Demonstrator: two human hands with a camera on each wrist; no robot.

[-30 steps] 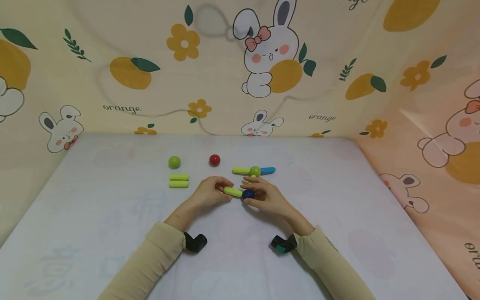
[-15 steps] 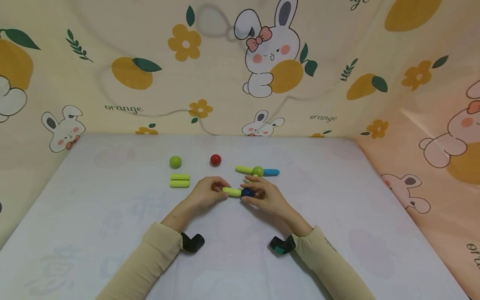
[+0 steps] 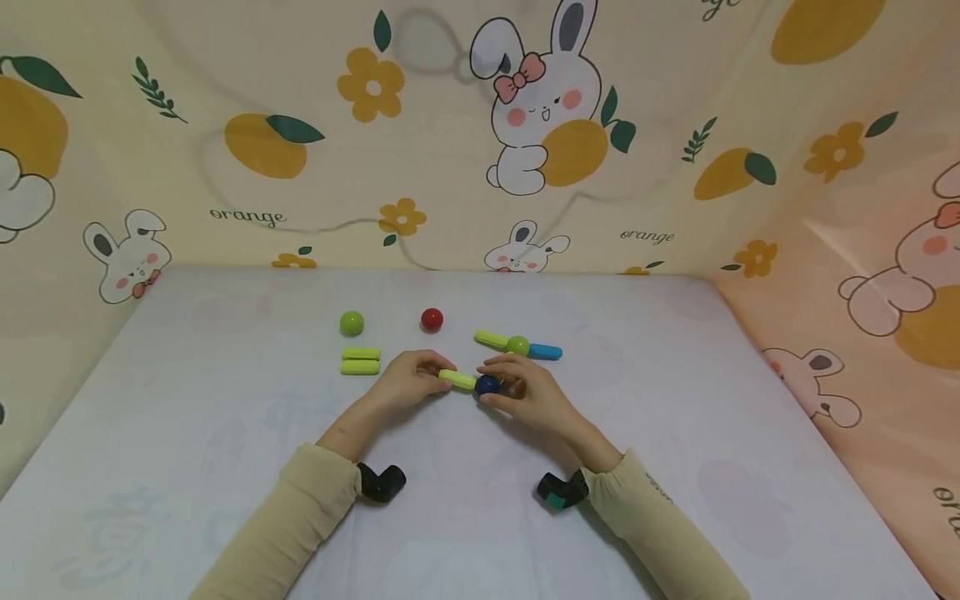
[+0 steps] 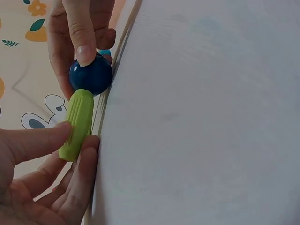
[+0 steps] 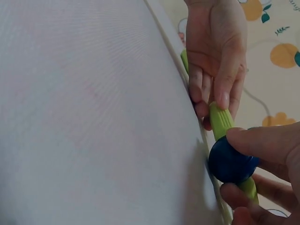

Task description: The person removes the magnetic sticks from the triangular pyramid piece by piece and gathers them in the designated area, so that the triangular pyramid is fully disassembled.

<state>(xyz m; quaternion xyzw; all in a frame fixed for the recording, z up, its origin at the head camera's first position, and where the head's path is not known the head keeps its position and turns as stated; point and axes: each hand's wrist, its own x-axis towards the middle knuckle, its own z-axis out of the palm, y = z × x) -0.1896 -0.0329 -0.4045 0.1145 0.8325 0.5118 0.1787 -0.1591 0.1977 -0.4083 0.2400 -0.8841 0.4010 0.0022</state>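
Note:
My left hand (image 3: 408, 385) pinches a light green stick (image 3: 458, 379) at its left end, thumb and fingers round it (image 4: 76, 123). The stick's other end touches a dark blue ball (image 3: 487, 385), which my right hand (image 3: 517, 392) pinches between thumb and fingers (image 5: 230, 162). In the right wrist view a second green stick (image 5: 247, 186) runs on behind the ball into my right hand. Both hands work low over the white table (image 3: 187, 417), near its middle.
Behind the hands lie a green stick (image 3: 491, 339), a green ball (image 3: 517, 345) and a blue stick (image 3: 545, 352) joined in a row. A red ball (image 3: 431, 319), a green ball (image 3: 351, 322) and two green sticks (image 3: 360, 360) lie at the back left. Patterned cloth walls surround the table.
Both hands have shifted slightly left and away with the green stick and blue ball. The joined row behind them has turned a little, its blue end now lower right.

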